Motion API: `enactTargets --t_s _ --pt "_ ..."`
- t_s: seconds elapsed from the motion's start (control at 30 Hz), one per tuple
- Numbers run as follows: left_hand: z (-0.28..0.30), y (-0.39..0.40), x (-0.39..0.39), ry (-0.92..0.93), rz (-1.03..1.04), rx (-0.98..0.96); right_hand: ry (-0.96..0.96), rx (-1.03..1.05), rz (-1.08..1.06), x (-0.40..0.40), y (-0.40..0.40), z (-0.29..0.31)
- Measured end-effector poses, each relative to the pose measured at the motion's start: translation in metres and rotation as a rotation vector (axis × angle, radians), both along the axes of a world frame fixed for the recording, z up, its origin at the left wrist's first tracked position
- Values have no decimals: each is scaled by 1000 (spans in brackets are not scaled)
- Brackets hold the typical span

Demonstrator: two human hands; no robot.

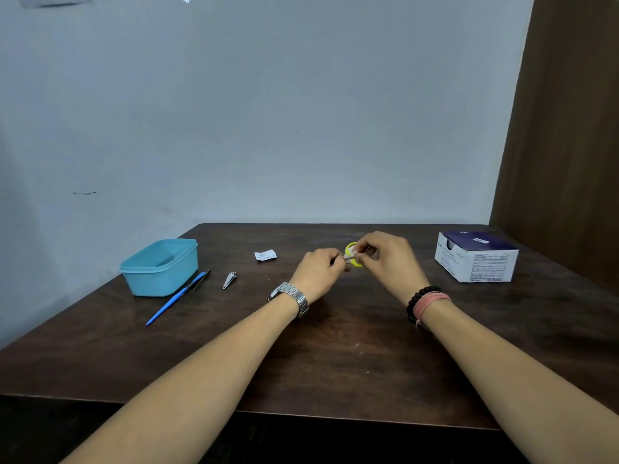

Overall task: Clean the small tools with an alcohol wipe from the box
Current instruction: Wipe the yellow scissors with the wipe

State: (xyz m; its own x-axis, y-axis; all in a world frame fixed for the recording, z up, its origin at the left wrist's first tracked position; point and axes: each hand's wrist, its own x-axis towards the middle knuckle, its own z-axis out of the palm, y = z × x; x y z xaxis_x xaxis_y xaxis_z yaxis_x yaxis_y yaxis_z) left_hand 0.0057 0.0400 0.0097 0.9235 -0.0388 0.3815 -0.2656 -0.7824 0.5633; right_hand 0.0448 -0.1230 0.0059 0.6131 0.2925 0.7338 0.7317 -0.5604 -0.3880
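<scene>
Small scissors with yellow handles (351, 248) are held above the middle of the dark wooden table (335, 363). My left hand (318, 271) grips the metal blade end. My right hand (388, 259) pinches a small white wipe against the scissors near the handles; the wipe is mostly hidden by the fingers. A silver nail clipper (229, 280) lies to the left. Further left lie a blue-handled tool (174, 299) and a dark file (201, 280) beside it. The box of wipes (475, 256), white and dark blue, stands at the right.
A light blue plastic tub (160, 266) stands open at the back left of the table. A torn white wipe sachet (265, 255) lies behind the clipper. A grey wall runs behind the table and a brown panel rises at the right.
</scene>
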Motion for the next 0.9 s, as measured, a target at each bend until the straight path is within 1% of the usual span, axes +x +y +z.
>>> enactTargets --t_s 0.13,0.23,0.37,0.47,0.57,0.63,0.73,0.83,0.9 --pt "-1 -4 -2 -30 -69 80 -14 57 -67 2 -6 2" --pt "-3 -6 -2 -24 -71 95 -11 13 -6 -2 -5 2" --pt "-2 -1 2 -9 2 55 -11 -56 67 -5 4 1" --pt "-1 2 3 -24 30 30 -14 -23 7 -2 5 -1" --pt "-1 0 1 -18 -18 49 7 52 -82 1 -3 1" --pt "-2 -3 -1 -23 -62 91 19 83 -105 2 -7 1" --pt "-3 -5 -1 -32 -87 107 37 90 -49 0 -6 2" --pt "-2 -3 0 -23 -38 77 36 39 36 -4 0 2" --pt "-2 -1 0 -20 -6 62 37 19 51 -5 4 1"
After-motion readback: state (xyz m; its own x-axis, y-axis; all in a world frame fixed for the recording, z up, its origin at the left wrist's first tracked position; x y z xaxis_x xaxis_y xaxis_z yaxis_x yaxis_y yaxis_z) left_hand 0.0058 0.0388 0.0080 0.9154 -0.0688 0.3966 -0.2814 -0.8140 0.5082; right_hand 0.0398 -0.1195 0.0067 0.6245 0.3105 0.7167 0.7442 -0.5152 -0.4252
